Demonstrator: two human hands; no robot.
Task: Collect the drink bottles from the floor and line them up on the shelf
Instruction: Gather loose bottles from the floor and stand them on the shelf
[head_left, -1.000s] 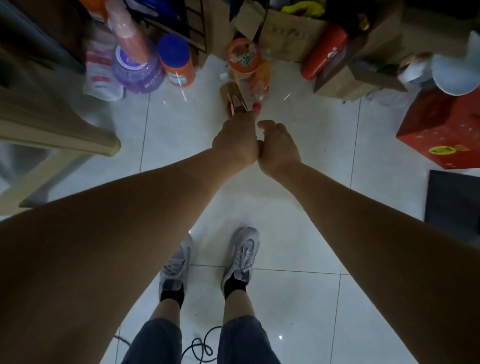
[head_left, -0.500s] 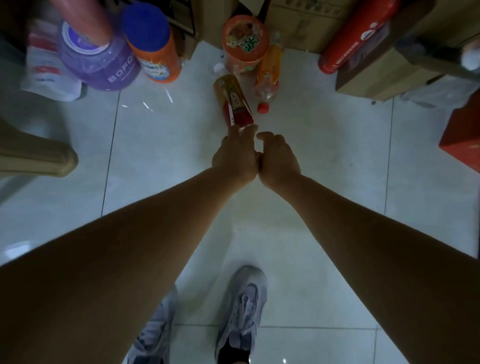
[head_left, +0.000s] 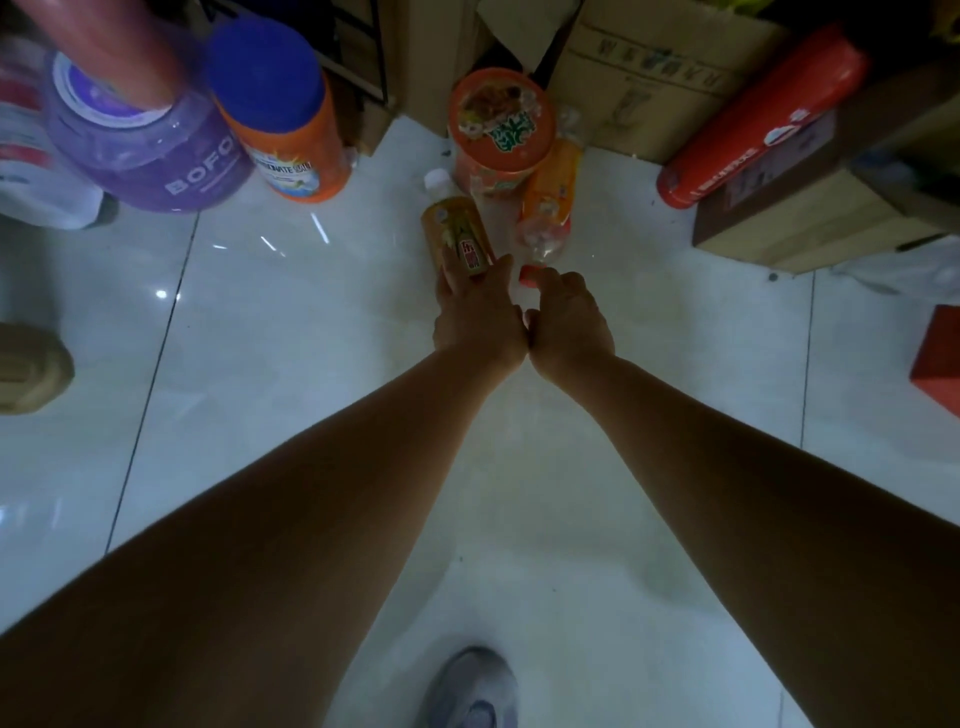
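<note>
Two drink bottles lie on the white tile floor. A yellow-brown tea bottle (head_left: 457, 234) with a white cap points away from me. To its right lies an orange soda bottle (head_left: 551, 195), its red cap (head_left: 529, 274) toward me. My left hand (head_left: 475, 317) reaches forward, fingers stretched over the tea bottle's near end and touching it. My right hand (head_left: 569, 322) is beside it, fingers loosely curled right at the red cap, holding nothing. The two hands touch at the thumbs.
An orange snack canister (head_left: 498, 130) stands behind the bottles. At far left stand a purple jug (head_left: 150, 150) and an orange jar with a blue lid (head_left: 285, 130). Cardboard boxes (head_left: 660, 78), a red cylinder (head_left: 758, 119) and a red box (head_left: 937, 358) line the back and right. My shoe (head_left: 470, 686) is below.
I have leaned further down and forward, so the bottles look closer. My left fingers have slid onto the tea bottle, and my right hand has reached the red cap.
</note>
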